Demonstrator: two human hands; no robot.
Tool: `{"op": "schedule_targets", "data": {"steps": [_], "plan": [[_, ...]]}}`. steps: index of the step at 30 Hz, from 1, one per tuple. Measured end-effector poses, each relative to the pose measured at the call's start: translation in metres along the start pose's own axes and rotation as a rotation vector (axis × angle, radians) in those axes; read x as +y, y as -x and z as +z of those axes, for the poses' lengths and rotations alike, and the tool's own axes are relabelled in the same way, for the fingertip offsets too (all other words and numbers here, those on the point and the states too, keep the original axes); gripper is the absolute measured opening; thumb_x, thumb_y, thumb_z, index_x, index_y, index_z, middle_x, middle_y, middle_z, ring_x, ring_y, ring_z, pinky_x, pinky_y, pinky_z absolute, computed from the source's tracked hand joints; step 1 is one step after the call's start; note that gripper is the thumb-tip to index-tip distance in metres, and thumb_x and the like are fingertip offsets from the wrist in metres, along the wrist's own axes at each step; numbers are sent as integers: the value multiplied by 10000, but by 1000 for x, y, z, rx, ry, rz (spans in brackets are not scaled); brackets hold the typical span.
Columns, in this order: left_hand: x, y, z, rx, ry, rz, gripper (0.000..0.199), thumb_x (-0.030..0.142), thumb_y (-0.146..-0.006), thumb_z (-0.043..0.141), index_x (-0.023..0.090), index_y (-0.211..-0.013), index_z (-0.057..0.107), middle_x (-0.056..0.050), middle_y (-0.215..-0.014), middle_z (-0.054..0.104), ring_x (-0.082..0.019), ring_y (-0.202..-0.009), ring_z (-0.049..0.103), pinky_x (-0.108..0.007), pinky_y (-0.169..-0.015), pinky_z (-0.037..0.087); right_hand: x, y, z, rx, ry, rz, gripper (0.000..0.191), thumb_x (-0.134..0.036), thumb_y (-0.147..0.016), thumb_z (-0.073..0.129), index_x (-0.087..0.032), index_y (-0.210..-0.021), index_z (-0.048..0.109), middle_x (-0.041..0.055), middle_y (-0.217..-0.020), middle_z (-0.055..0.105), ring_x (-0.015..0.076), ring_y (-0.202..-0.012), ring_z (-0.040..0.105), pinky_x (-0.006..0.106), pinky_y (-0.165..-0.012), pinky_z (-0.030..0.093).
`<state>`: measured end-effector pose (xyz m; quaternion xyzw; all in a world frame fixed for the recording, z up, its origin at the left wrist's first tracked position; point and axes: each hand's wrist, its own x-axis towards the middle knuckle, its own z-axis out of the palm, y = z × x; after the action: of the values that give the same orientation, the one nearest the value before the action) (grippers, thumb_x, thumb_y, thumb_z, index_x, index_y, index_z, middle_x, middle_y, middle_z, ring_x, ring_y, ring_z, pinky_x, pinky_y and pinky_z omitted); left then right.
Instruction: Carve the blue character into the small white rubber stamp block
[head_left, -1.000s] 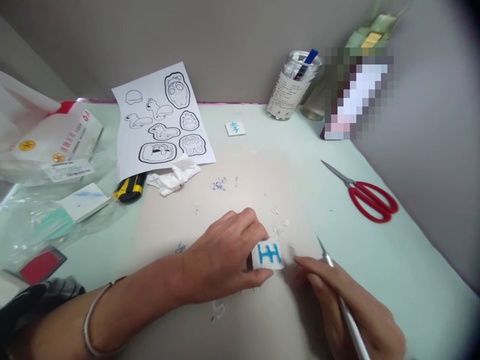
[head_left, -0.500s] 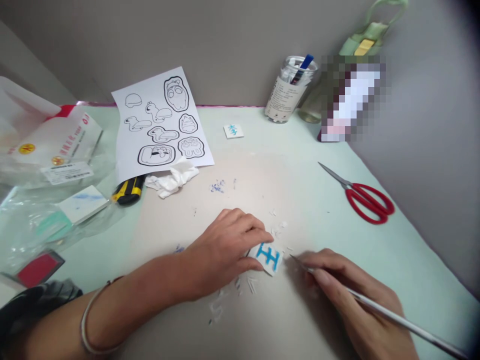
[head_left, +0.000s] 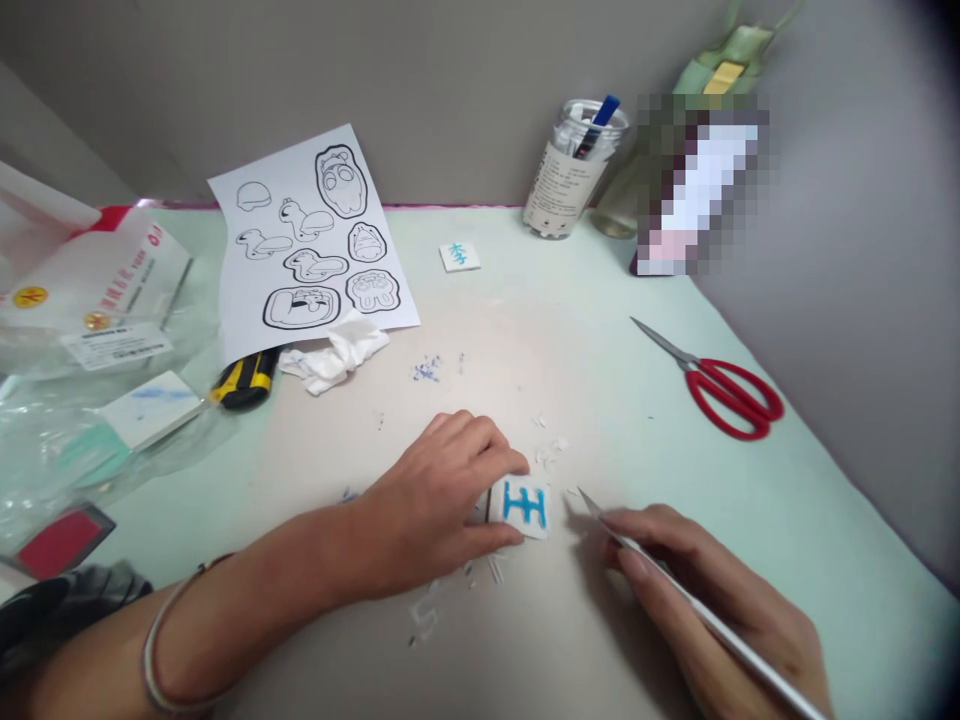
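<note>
A small white block (head_left: 527, 507) with a blue character on top lies on the beige mat (head_left: 315, 430). Thumb and fingers of my left hand (head_left: 442, 490) grip it at its left part, from above and below. To the right of the block, my right hand (head_left: 697, 590) holds a thin silver craft knife (head_left: 697, 610) like a pen. Its pointed tip is a little apart from the block's right edge. Thin white shavings (head_left: 551, 452) are scattered above and below the block.
Red-handled scissors (head_left: 731, 398) lie at the right. Behind stand a jar of pens (head_left: 566, 185) and a green bottle (head_left: 622, 200). A second white block (head_left: 459, 257), a printed sheet (head_left: 255, 270), crumpled tissue (head_left: 334, 355), yellow-black cutter (head_left: 247, 380), plastic bags (head_left: 142, 270) and red ink pad (head_left: 64, 540) lie around.
The block has turned in my left hand, so it now sits straighter. The knife remains in my right hand, its tip slightly farther from the block. The whole view has shifted slightly.
</note>
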<state>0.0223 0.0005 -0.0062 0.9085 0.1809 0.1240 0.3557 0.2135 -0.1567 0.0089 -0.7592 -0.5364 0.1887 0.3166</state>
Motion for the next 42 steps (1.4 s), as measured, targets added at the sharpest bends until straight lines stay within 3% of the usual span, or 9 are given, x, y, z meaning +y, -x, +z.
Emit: {"op": "schedule_targets", "data": {"steps": [5,9,16,25,36,42], "plan": [[2,0,1,-5,-41,-13,376,340,-805,709,193,-1123,571,-39,-978,525,-211,-897,444,-365,-831,365,-3,8,7,-55,28,-283,132,-187,-881,540,-248,-994,571,19,-838,685,149,-682,675,206,-570,535],[4,1,2,2,-37,-15,365,331,-816,697,200,-1132,571,-31,-976,519,-203,-901,439,-363,-836,361,-4,6,9,-94,15,-379,173,-126,-864,547,-218,-1009,565,38,-869,669,143,-717,670,202,-605,548],[10,2,4,9,-42,-39,274,246,-822,647,174,-1076,574,-54,-1059,518,-222,-963,436,-381,-872,348,-4,2,11,-133,-51,-346,195,-102,-875,536,-214,-1033,558,44,-919,646,140,-793,662,195,-680,553],[13,0,8,35,-33,-42,313,307,-855,641,174,-1123,545,-60,-1077,544,-233,-981,446,-397,-874,342,-5,2,9,-166,-30,-347,190,-105,-885,521,-221,-1031,559,59,-906,664,161,-779,673,218,-658,567],[13,-3,9,52,-31,-52,260,281,-862,626,177,-1092,567,-56,-1055,553,-229,-970,457,-395,-866,348,-3,-4,10,-154,-48,-457,230,-69,-865,514,-197,-1044,583,41,-899,674,137,-792,674,199,-693,565],[13,-1,10,51,-37,-47,249,282,-862,623,172,-1080,574,-56,-1037,556,-226,-959,461,-391,-863,349,-4,1,16,-119,-54,-362,176,-112,-886,522,-208,-1010,602,42,-893,670,141,-791,667,211,-672,558]]}}
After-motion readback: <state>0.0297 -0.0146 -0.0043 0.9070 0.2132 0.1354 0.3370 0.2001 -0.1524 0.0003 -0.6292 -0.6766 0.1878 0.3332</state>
